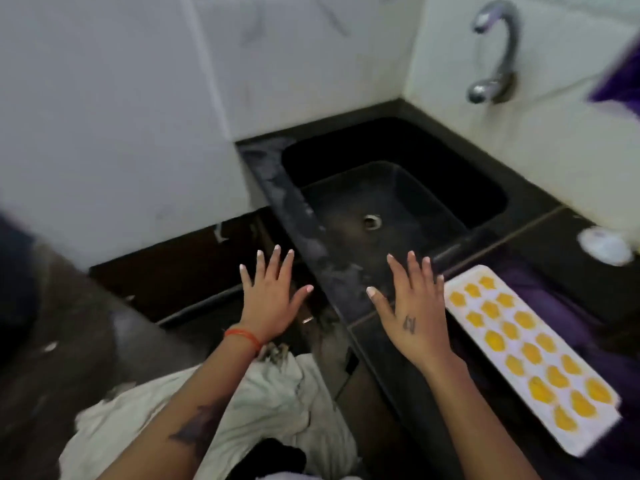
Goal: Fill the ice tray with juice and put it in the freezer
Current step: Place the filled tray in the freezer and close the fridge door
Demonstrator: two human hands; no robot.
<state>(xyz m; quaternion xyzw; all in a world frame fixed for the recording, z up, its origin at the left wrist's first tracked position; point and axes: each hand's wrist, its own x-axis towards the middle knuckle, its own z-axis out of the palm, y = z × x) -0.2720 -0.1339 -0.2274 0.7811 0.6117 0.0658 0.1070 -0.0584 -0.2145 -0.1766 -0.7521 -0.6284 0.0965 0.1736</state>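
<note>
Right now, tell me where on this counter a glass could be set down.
The dark counter strip between the sink and the filled ice tray is bare. So is the front ledge below the right hand, left of the tray. The right end is crowded: tray, purple cloth and a white round object.

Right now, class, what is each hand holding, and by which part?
Nothing is held. The left hand and right hand are both spread open; the filled tray lies untouched on the counter.

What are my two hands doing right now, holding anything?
Left hand: open, fingers spread, holding nothing.
Right hand: open, fingers spread, holding nothing.
</note>
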